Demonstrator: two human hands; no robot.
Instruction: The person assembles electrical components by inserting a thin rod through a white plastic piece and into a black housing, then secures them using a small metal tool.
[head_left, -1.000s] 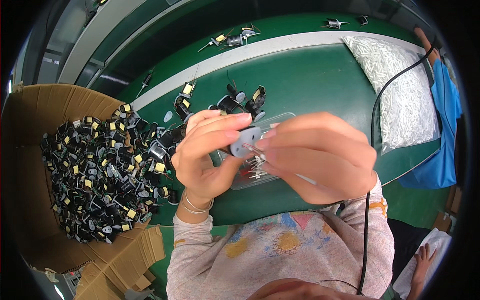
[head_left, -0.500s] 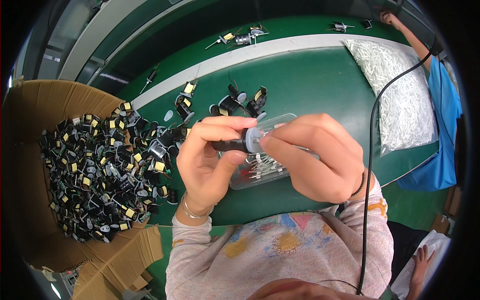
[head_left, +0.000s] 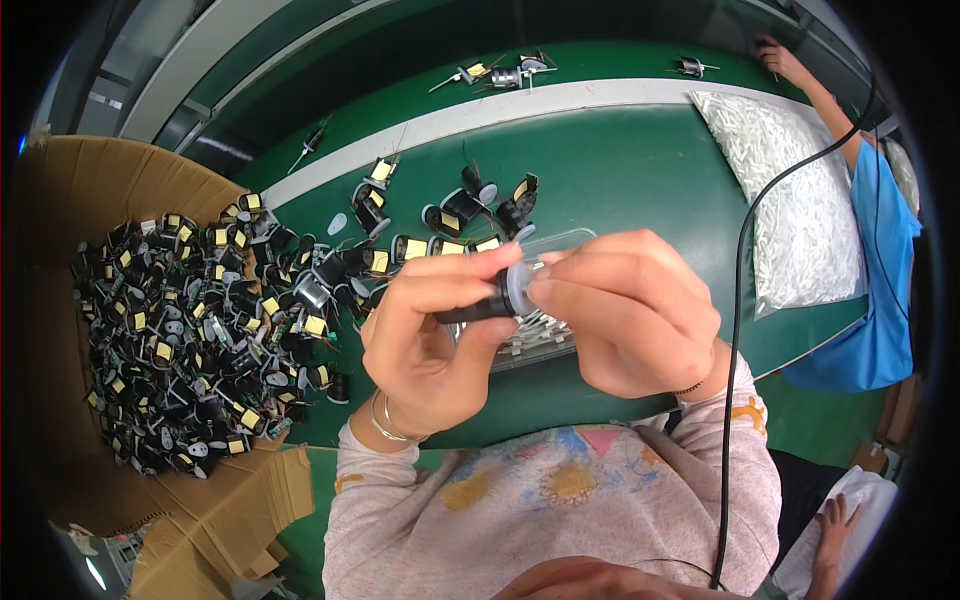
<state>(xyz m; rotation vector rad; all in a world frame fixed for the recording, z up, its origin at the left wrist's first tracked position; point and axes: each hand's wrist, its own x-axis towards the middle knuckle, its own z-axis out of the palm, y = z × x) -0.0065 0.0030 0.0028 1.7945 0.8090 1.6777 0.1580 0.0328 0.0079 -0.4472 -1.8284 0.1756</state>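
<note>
My left hand (head_left: pixel 425 335) is closed round a black cylindrical motor-like part (head_left: pixel 472 311), held roughly level above the green table. A pale grey disc (head_left: pixel 519 286) caps its right end. At that disc my right hand (head_left: pixel 635 315) pinches with thumb and forefinger; what lies between the fingertips is small, and they mostly hide it. Beneath both hands is a clear plastic tray (head_left: pixel 568 238) of thin white-sleeved pieces (head_left: pixel 540 333), partly covered by the hands.
On the left, a cardboard box (head_left: pixel 150 170) holds a heap of similar black parts (head_left: pixel 190 350). Loose parts (head_left: pixel 463 207) lie beyond my hands. A bag of white pieces (head_left: pixel 800 200) and a black cable (head_left: pixel 742 300) are right. Another person's hand (head_left: pixel 785 62) reaches in at the far right.
Both hands, still together, have shifted slightly; the black part sits a little further right and lower. A small dark part near the other person's hand no longer shows.
</note>
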